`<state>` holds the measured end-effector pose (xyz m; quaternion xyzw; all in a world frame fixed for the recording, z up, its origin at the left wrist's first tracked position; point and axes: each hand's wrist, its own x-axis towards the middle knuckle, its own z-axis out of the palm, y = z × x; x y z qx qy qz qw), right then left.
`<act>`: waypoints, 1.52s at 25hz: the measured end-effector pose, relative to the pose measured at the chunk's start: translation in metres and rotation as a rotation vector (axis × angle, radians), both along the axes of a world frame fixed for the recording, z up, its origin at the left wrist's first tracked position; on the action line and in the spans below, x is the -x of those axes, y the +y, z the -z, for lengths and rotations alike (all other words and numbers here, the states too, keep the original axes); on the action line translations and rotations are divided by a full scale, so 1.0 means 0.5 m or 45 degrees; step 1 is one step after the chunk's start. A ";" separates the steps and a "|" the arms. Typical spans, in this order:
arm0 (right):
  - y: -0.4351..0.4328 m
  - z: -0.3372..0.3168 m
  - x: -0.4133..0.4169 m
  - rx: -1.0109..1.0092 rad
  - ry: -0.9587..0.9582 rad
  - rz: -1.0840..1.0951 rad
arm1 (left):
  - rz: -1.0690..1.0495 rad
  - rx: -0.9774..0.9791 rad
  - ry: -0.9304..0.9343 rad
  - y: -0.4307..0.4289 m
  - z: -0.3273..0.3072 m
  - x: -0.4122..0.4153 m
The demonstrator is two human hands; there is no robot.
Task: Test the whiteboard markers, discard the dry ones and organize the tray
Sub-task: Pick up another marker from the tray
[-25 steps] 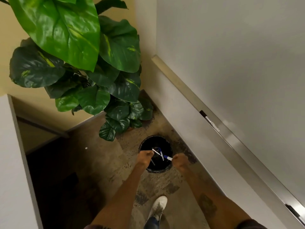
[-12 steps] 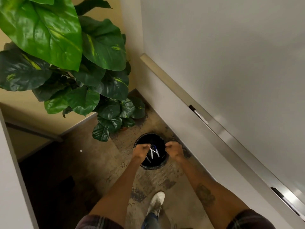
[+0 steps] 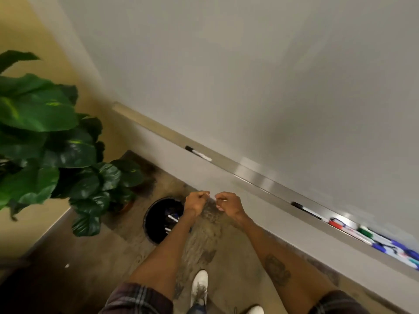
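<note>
A whiteboard [image 3: 272, 87] fills the far wall, and its metal tray [image 3: 260, 180] runs from far left to near right. One large plant [image 3: 45, 137] stands at the left over a stained floor. One round black bin [image 3: 145, 223] sits on the floor below the tray, with at least two discarded markers [image 3: 173, 218] visible inside. The left hand [image 3: 196, 201] and right hand [image 3: 227, 205] are raised side by side just right of the bin, fingers curled in, nothing visibly held. The tray carries the first black-capped marker [image 3: 198, 153] at far left and the second black-capped marker [image 3: 306, 209] well apart to its right. A blurred coloured cluster [image 3: 374, 240] lies at near right, uncountable. Judged risks: the white shoe [image 3: 199, 288] is near the bin and may kick it, and tested and untested markers share one tray and may be confused.
</note>
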<state>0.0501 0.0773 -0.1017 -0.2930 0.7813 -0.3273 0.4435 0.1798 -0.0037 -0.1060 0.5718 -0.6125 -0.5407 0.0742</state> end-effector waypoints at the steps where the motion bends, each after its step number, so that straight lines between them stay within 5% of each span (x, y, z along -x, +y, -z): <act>1: 0.027 -0.014 0.031 0.016 0.001 0.045 | 0.044 0.020 0.008 0.021 -0.013 0.033; 7: 0.260 -0.063 0.250 0.141 0.172 0.324 | 0.320 0.069 0.093 0.193 -0.054 0.250; 11: 0.394 -0.072 0.373 0.074 0.450 0.398 | 0.456 0.160 0.105 0.288 -0.070 0.369; 15: 0.478 -0.060 0.468 -0.059 0.484 0.410 | 0.628 0.261 0.040 0.341 -0.053 0.451; 31: 0.462 0.031 0.524 -0.207 0.747 0.028 | 1.194 0.929 -0.495 0.320 0.010 0.587; 38: 0.460 0.042 0.520 -0.176 0.787 0.060 | 1.221 0.973 -0.409 0.311 0.017 0.603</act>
